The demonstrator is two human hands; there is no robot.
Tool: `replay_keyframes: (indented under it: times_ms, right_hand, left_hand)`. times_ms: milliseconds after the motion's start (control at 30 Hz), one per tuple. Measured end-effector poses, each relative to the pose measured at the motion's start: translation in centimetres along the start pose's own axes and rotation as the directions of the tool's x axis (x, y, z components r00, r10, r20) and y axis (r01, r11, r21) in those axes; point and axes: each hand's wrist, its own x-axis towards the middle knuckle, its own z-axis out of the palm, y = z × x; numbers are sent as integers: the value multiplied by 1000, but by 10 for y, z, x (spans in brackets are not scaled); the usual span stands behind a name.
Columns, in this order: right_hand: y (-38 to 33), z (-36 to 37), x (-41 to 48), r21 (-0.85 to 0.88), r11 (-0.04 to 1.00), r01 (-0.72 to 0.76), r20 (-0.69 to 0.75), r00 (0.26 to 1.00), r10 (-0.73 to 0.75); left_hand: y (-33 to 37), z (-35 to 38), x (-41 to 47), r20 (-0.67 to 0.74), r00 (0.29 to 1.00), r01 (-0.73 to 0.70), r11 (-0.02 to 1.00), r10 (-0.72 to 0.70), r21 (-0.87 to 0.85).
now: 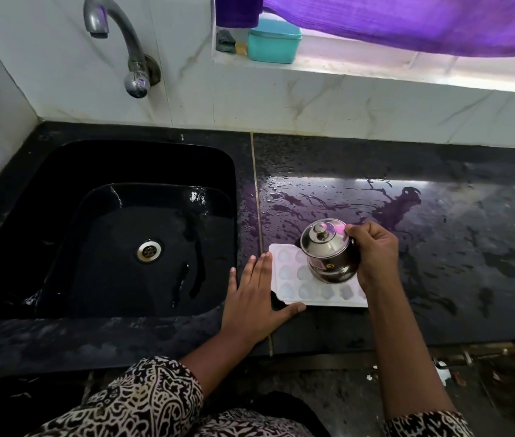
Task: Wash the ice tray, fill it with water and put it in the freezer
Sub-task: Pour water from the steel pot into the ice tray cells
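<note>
Filling the ice tray beside the sink

The sink [60, 159] is wet. Just right of it, the left hand [256, 291] lies flat with straight fingers, touching the white ice tray [287, 279] on the wet counter [439, 231]. The right hand [373, 253] has its fingers curled round a little steel jug [328, 250] over the tray. Washing looks done and filling seems under way. The freezer comes after. A sticker on the jug shows a 3.
</note>
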Motion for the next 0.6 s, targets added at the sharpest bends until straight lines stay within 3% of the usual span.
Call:
replay_keyframes:
  times_ms: [600]
  right_hand:
    - [-5, 4, -1, -122, 992, 33, -11, 999, -35]
  left_hand:
    - [-2, 6, -1, -57, 998, -23, 1000, 24, 21]
